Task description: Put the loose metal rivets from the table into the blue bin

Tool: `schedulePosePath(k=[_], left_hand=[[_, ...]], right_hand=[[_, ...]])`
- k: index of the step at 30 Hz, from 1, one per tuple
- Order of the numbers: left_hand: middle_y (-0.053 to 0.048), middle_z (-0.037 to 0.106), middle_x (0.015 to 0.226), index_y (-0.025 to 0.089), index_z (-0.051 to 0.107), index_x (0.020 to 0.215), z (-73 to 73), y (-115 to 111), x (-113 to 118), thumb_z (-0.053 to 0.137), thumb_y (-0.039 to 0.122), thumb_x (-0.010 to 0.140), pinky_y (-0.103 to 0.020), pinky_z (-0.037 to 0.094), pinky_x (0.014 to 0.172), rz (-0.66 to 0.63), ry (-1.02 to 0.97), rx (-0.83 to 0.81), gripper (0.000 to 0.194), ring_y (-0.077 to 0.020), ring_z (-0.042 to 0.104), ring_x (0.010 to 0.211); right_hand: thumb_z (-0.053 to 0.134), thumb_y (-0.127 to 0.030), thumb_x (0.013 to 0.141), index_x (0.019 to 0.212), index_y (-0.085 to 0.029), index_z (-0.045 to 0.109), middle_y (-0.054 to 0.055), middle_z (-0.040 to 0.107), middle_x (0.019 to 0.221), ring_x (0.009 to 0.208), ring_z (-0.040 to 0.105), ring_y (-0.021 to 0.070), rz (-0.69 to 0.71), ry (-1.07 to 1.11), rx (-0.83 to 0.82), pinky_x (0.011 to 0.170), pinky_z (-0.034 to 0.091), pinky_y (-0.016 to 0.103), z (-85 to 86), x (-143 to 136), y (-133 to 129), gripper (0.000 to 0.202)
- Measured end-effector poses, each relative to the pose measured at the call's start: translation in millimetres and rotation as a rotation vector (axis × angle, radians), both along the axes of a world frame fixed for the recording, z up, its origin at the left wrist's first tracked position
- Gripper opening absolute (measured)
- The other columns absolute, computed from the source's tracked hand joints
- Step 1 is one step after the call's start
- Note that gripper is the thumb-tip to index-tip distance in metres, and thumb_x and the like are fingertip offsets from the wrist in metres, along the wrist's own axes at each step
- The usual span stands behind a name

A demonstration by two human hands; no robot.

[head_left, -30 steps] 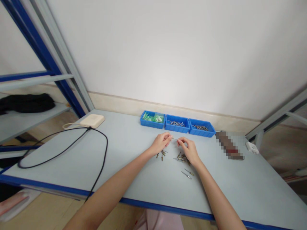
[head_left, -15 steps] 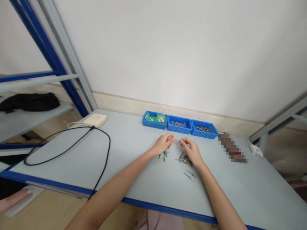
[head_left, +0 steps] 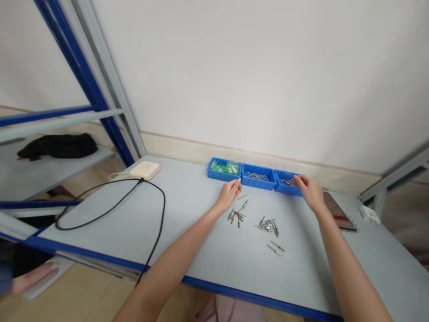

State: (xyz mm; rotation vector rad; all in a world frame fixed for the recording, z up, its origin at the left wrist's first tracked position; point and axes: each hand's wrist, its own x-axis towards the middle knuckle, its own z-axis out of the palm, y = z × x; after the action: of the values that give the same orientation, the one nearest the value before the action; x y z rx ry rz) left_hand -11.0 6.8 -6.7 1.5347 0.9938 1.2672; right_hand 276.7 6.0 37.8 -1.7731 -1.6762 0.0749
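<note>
My left hand (head_left: 230, 193) hovers in front of the left and middle bins with its fingers pinched; whatever is in them is hidden. A single blind rivet (head_left: 241, 197) shows just below its fingertips. My right hand (head_left: 310, 191) reaches over the right blue bin (head_left: 284, 188), fingertips together above the small metal pieces (head_left: 287, 182) inside; I cannot make out what it grips. On the table, one loose group of blind rivets (head_left: 238, 215) lies below my left hand. Another group of rivets (head_left: 267, 225) lies right of it, with two rivets (head_left: 275, 248) nearer the front edge.
The middle blue bin (head_left: 258, 183) holds thin metal pins, and the left blue bin (head_left: 224, 176) holds green-and-clear packets. A white box (head_left: 145, 170) and a looped black cable (head_left: 163, 210) occupy the table's left. At right are a dark flat object (head_left: 337, 210) and a white plug-like block (head_left: 370, 214).
My hands, close together around a small rivet earlier, have separated. The right one has moved right and away from me to the right bin; the left stays near its place. The view has shifted slightly.
</note>
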Motion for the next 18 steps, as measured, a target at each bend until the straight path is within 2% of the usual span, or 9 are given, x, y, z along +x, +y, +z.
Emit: schedulePosePath(k=[3,5,6,9,10,12,14,18], left_hand=[[0.007,0.037,0.043,0.017,0.047,0.063,-2.7,3.2,0.1,0.032,0.058,0.086,-0.021,0.030,0.048,0.011,0.009,-0.003,0.049,-0.0078,0.035,0.041],[0.007,0.037,0.044,0.017,0.047,0.063,-4.2,4.1,1.2,0.033,0.058,0.085,-0.021,0.030,0.048,0.007,0.011,0.000,0.049,-0.0077,0.035,0.041],[0.007,0.037,0.044,0.017,0.047,0.063,-4.8,4.2,1.7,0.033,0.058,0.085,-0.021,0.029,0.048,0.001,0.012,0.002,0.049,-0.0077,0.035,0.041],[0.007,0.037,0.043,0.017,0.047,0.062,-5.6,2.9,1.4,0.033,0.057,0.086,-0.021,0.028,0.047,-0.013,0.032,-0.001,0.049,-0.0078,0.034,0.040],[0.007,0.037,0.043,0.017,0.047,0.062,-5.5,2.0,0.8,0.033,0.057,0.086,-0.021,0.028,0.046,-0.015,0.040,-0.002,0.049,-0.0079,0.034,0.040],[0.006,0.037,0.043,0.016,0.048,0.063,-4.9,0.1,-0.8,0.032,0.056,0.087,-0.021,0.028,0.046,-0.014,0.053,0.003,0.049,-0.0081,0.034,0.040],[0.006,0.037,0.043,0.016,0.049,0.062,-4.0,-1.5,-1.8,0.031,0.056,0.087,-0.022,0.029,0.047,-0.013,0.063,0.015,0.049,-0.0083,0.035,0.041],[0.006,0.038,0.044,0.017,0.048,0.061,-2.1,-3.7,-0.3,0.030,0.055,0.087,-0.022,0.032,0.050,-0.027,0.126,0.023,0.050,-0.0091,0.038,0.043]], right_hand=[[0.051,-0.041,0.083,0.102,-0.014,0.062,0.018,0.061,0.096,0.084,0.056,0.0302,-0.180,-0.424,0.037,0.071,0.037,0.041,-0.7,11.7,-1.6,0.035],[0.050,-0.034,0.085,0.108,-0.015,0.060,0.018,0.058,0.103,0.090,0.054,0.0304,-0.134,-0.515,0.101,0.072,0.036,0.039,-5.1,-4.7,-11.6,0.031],[0.048,-0.031,0.086,0.106,-0.017,0.060,0.016,0.059,0.102,0.091,0.054,0.0287,-0.046,-0.505,0.104,0.071,0.036,0.037,-8.5,-18.9,-17.4,0.027],[0.049,-0.025,0.087,0.104,-0.027,0.062,0.008,0.058,0.111,0.096,0.053,0.0234,0.425,-0.476,0.026,0.074,0.036,0.034,-22.9,-70.4,-30.4,0.022],[0.051,-0.025,0.086,0.105,-0.029,0.062,0.006,0.058,0.113,0.098,0.053,0.0230,0.500,-0.460,0.011,0.077,0.035,0.034,-28.3,-86.0,-32.4,0.022],[0.055,-0.025,0.084,0.107,-0.029,0.062,0.005,0.057,0.115,0.102,0.052,0.0230,0.538,-0.385,-0.013,0.079,0.035,0.035,-38.8,-109.1,-33.4,0.024],[0.056,-0.026,0.084,0.103,-0.028,0.063,0.005,0.059,0.114,0.104,0.052,0.0232,0.509,-0.299,-0.043,0.078,0.035,0.034,-47.9,-119.6,-32.1,0.021],[0.056,-0.030,0.083,0.087,-0.024,0.067,0.004,0.063,0.104,0.099,0.054,0.0233,0.448,-0.199,-0.091,0.078,0.035,0.035,-58.7,-115.9,-30.4,0.013]])
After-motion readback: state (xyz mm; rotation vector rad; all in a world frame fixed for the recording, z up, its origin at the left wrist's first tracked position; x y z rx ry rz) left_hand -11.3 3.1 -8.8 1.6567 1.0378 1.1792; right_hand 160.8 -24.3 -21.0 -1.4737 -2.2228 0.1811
